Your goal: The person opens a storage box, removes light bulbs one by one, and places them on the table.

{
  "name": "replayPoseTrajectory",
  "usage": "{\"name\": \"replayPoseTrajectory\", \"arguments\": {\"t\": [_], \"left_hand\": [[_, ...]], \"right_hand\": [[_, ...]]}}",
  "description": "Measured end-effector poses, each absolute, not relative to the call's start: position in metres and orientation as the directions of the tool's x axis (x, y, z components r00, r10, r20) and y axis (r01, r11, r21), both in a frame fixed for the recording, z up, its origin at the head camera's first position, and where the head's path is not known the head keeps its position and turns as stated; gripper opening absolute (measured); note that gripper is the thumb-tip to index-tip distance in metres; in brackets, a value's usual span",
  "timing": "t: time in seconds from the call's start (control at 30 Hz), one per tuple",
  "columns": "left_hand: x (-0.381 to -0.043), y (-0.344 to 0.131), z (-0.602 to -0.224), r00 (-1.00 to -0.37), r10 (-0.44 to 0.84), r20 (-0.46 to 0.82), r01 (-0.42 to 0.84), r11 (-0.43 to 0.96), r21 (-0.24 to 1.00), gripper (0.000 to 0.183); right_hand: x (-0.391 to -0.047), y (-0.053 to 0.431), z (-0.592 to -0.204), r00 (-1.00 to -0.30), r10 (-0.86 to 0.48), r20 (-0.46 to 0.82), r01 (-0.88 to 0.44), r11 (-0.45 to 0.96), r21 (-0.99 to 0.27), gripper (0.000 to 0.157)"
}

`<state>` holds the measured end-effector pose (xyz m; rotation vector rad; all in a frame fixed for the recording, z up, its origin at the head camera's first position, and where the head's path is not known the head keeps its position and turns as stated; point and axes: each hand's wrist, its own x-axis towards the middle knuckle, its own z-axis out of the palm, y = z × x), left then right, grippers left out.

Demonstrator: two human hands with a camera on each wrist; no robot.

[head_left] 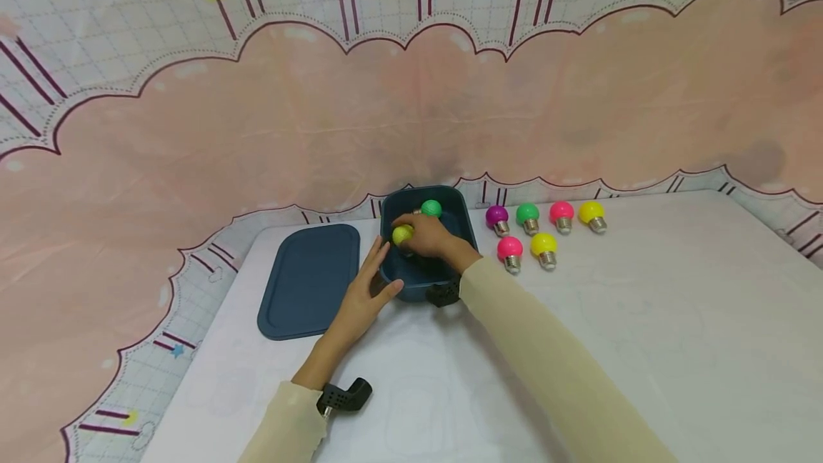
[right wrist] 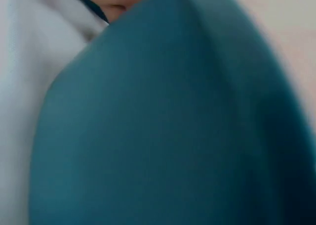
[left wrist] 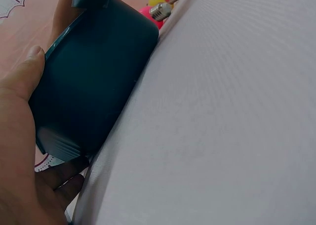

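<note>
In the head view, a dark blue rectangular container [head_left: 429, 274] stands on the white table. My right hand [head_left: 432, 236] reaches down inside it, pinching a yellow light bulb [head_left: 402, 234]. Behind those fingers, a green light bulb [head_left: 431, 208] lies in the container. My left hand [head_left: 357, 304] rests against the container's near left corner, fingers spread along its side. The left wrist view shows the left thumb by the rim and other fingers low at the container's wall [left wrist: 94, 81]. In the right wrist view, the container's wall [right wrist: 133, 121] hides the right fingers and the bulb.
A flat dark blue lid [head_left: 310, 281] lies left of the container. To the right stand two rows of bulbs: purple [head_left: 497, 217], green [head_left: 527, 213], pink [head_left: 561, 213] and yellow [head_left: 591, 213] behind, pink [head_left: 510, 248] and yellow [head_left: 544, 245] in front. A patterned cloth [head_left: 411, 113] hangs behind.
</note>
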<state>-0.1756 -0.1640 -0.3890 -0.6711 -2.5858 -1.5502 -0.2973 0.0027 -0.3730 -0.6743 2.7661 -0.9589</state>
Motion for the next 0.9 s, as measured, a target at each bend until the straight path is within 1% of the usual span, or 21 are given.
{"name": "replayPoseTrajectory", "arguments": {"t": [0.3,0.57,0.73,0.9], "left_hand": [[-0.175,-0.164,-0.389,-0.903,0.336,0.267,0.396,0.416,0.819,0.067],[-0.174,-0.161,-0.387,-0.904,0.336,0.263,0.392,0.412,0.822,0.067],[-0.175,-0.161,-0.386,-0.904,0.334,0.266,0.395,0.415,0.820,0.067],[-0.175,-0.163,-0.390,-0.903,0.332,0.273,0.397,0.397,0.828,0.068]], "right_hand": [[-0.292,0.022,-0.361,-0.906,-0.418,0.061,-0.359,0.685,-0.635,0.043],[-0.280,0.044,-0.349,-0.910,-0.394,0.130,-0.351,0.563,-0.749,0.045],[-0.269,0.060,-0.344,-0.900,-0.391,0.190,-0.393,0.544,-0.741,0.045],[-0.258,0.077,-0.337,-0.899,-0.391,0.195,-0.397,0.543,-0.740,0.047]]}}
